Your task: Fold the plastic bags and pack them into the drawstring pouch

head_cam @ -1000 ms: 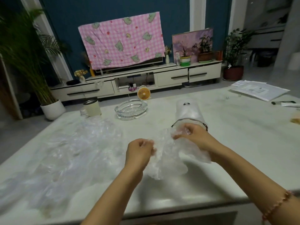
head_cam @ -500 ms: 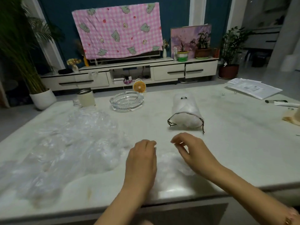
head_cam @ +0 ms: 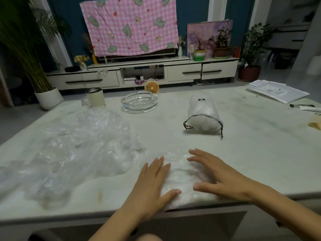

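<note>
Plastic bags are the business here, and the nearest one, a thin clear crinkled plastic bag (head_cam: pixel 182 173), lies spread at the near edge of the pale marble-look table (head_cam: pixel 260 153), between and under both hands. The left hand (head_cam: pixel 152 185) lies palm down on its left part, fingers straight and spread, gripping nothing; the right hand (head_cam: pixel 218 176) rests or hovers over its right part, fingers likewise splayed and loose, and whether it presses the film I cannot tell. Flat hands like these most likely serve to smooth the bag and push the air out so that a fold will hold. Left of that bag, touching or overlapping it, a loose heap of clear crumpled plastic bags (head_cam: pixel 78 148) waits its turn. Beyond the flat bag, well apart from it, the white translucent drawstring pouch with dark cord (head_cam: pixel 203 117) lies on its side, mouth toward the person and already bulging with white filling, so it seems placed for easy stuffing. A small dark emblem marks its far end; any writing is too small to read. Farther still from the flat bag, to the left, stand a clear glass ashtray (head_cam: pixel 139 103) and a cream mug (head_cam: pixel 95 99); printed papers (head_cam: pixel 278 92) lie far right, their text illegible
</note>
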